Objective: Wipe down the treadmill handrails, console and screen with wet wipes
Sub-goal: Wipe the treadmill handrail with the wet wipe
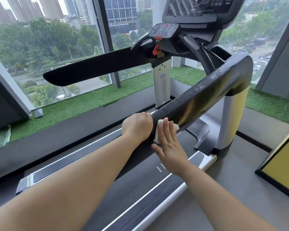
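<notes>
left hand (137,127) curls round the end of the near handrail (207,97) | right hand (170,145) flat, fingers straight, presses white wet wipe (157,137) onto same rail | console (164,30) well apart

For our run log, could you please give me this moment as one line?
step: wiping | left hand: grips near handrail | right hand: flat, presses wet wipe on it

Open gap between left handrail (93,69) and right handrail (207,97); console (164,30) beyond.
</notes>
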Demonstrator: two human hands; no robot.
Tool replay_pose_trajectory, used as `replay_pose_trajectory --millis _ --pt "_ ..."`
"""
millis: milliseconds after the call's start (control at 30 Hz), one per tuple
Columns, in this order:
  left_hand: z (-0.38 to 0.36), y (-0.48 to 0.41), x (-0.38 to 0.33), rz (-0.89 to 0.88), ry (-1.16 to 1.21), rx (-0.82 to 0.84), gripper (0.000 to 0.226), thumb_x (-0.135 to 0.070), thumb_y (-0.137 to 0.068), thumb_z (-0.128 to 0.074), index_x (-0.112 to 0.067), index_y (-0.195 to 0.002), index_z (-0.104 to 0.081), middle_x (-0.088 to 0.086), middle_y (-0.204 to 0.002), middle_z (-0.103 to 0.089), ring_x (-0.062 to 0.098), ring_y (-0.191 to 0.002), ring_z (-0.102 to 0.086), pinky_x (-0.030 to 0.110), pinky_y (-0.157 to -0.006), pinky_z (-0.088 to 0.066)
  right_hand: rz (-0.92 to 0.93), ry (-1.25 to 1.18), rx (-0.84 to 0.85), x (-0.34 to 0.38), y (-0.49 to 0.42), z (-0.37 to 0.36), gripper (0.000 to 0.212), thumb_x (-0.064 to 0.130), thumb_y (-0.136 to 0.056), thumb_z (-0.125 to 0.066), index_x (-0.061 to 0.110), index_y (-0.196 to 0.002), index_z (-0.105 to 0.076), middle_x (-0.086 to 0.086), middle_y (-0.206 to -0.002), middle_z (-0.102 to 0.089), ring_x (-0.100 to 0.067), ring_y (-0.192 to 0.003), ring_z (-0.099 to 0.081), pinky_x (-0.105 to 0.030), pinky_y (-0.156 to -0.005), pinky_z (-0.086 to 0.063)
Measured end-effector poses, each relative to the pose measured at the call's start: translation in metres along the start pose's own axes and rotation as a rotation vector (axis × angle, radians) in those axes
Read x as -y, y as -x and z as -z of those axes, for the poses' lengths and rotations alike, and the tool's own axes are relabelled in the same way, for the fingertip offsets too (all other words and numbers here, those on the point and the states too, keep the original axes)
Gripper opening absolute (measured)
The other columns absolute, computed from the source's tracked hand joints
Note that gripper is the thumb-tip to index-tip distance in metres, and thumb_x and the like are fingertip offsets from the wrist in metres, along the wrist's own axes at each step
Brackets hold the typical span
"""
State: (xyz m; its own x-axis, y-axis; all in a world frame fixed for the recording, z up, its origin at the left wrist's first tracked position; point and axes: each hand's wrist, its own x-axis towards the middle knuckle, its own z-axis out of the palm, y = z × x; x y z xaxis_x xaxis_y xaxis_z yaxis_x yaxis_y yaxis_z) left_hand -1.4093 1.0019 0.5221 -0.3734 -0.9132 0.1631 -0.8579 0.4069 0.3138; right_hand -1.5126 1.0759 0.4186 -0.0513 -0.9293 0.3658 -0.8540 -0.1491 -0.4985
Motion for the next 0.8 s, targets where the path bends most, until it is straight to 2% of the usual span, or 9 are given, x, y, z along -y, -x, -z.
replay_pose_trajectory --millis 100,200,267,333,400,500,567,633,800 --pt "0.001 0.001 0.0 -0.002 0.002 0.004 0.044 -0.029 -0.103 -0.021 -0.009 -0.103 -0.061 0.011 -0.11 -0.064 0.031 -0.104 -0.056 0.034 -0.081 -0.04 -0.183 -0.179 -0.017 -0.012 -0.016 0.021 0.068 0.053 -0.094 -0.016 0.026 -0.142 0.023 0.015 -0.143 0.039 -0.004 -0.131 0.04 -0.022 -0.112 0.02" --pt "0.001 0.002 -0.001 -0.004 0.002 0.005 0.043 -0.026 -0.103 -0.022 -0.009 -0.104 -0.061 0.01 -0.111 -0.064 0.031 -0.105 -0.056 0.035 -0.082 -0.042 -0.236 -0.346 -0.086 0.004 -0.021 0.02 0.066 0.039 -0.101 -0.025 0.027 -0.142 0.025 0.015 -0.143 0.04 -0.002 -0.129 0.041 -0.008 -0.103 0.024" --pt "0.0 0.001 -0.001 -0.002 0.0 0.003 0.043 -0.027 -0.103 -0.022 -0.01 -0.101 -0.061 0.01 -0.109 -0.064 0.031 -0.103 -0.057 0.034 -0.079 -0.04 -0.166 -0.314 -0.066 0.018 -0.012 0.007 0.067 0.044 -0.101 -0.026 0.029 -0.139 0.028 0.017 -0.139 0.045 -0.005 -0.13 0.042 -0.006 -0.099 0.025" --pt "0.0 -0.001 -0.001 0.002 0.002 -0.003 0.043 -0.029 -0.102 -0.023 -0.011 -0.097 -0.062 0.011 -0.107 -0.065 0.031 -0.101 -0.057 0.032 -0.075 -0.038 -0.053 -0.183 -0.013 0.018 0.001 -0.004 0.068 0.057 -0.097 -0.018 0.028 -0.139 0.027 0.017 -0.137 0.047 -0.006 -0.133 0.041 -0.012 -0.104 0.025" --pt "-0.001 -0.001 0.0 0.003 0.006 -0.001 0.043 -0.029 -0.102 -0.023 -0.012 -0.095 -0.061 0.011 -0.106 -0.065 0.031 -0.1 -0.057 0.032 -0.075 -0.037 -0.041 -0.138 0.01 0.001 0.001 -0.002 0.065 0.055 -0.095 -0.015 0.029 -0.139 0.025 0.017 -0.139 0.045 -0.005 -0.134 0.039 -0.017 -0.108 0.023" --pt "0.001 0.0 0.002 -0.003 0.017 0.015 0.041 -0.029 -0.102 -0.022 -0.013 -0.09 -0.058 0.011 -0.104 -0.064 0.031 -0.097 -0.056 0.033 -0.076 -0.039 -0.296 -0.467 -0.104 -0.013 -0.016 0.014 0.059 0.037 -0.102 -0.022 0.032 -0.14 0.023 0.017 -0.144 0.039 -0.004 -0.136 0.034 -0.029 -0.115 0.017" --pt "0.001 -0.002 0.004 -0.003 0.031 0.033 0.039 -0.029 -0.102 -0.022 -0.014 -0.083 -0.052 0.01 -0.102 -0.064 0.03 -0.093 -0.055 0.032 -0.075 -0.038 -0.444 -0.679 -0.221 -0.008 -0.024 0.018 0.059 0.037 -0.103 -0.021 0.034 -0.141 0.024 0.017 -0.147 0.036 -0.003 -0.137 0.03 -0.036 -0.117 0.013" --pt "0.001 -0.004 0.005 0.004 0.053 0.062 0.038 -0.029 -0.102 -0.022 -0.013 -0.081 -0.05 0.011 -0.104 -0.063 0.029 -0.092 -0.052 0.03 -0.073 -0.035 -0.469 -0.774 -0.245 0.01 -0.021 0.012 0.061 0.043 -0.1 -0.019 0.036 -0.14 0.026 0.015 -0.147 0.038 -0.001 -0.136 0.031 -0.034 -0.116 0.015" --pt "0.02 -0.007 0.013 0.054 0.189 0.27 0.039 -0.031 -0.101 -0.029 -0.014 -0.11 -0.063 0.007 -0.119 -0.061 0.025 -0.107 -0.053 0.028 -0.083 -0.036 -0.311 -0.728 -0.102 0.029 0.011 -0.019 0.06 0.055 -0.091 -0.017 0.048 -0.131 0.028 0.026 -0.138 0.044 0.006 -0.132 0.035 -0.026 -0.113 0.016"
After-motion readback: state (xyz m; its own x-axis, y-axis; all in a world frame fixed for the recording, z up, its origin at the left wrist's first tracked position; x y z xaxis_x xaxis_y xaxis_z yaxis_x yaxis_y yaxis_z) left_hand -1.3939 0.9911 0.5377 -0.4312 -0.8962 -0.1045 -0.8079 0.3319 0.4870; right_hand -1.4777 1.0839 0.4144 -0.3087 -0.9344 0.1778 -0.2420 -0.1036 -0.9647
